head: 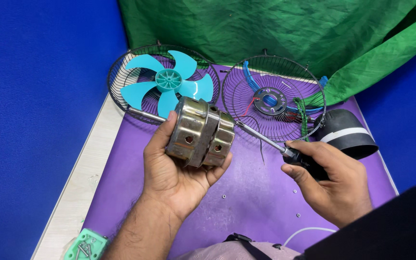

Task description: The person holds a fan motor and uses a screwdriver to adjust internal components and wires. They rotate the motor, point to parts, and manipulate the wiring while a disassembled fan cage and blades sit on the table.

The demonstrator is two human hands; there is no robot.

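Head view: left hand (179,168) cups a metal fan motor (200,132) above the purple counter (246,192); right hand (331,180) grips a screwdriver (285,151), its tip at the motor's side. Beyond lie a grille with a teal fan blade (169,82), another wire grille (273,98) and a black cover (345,132).
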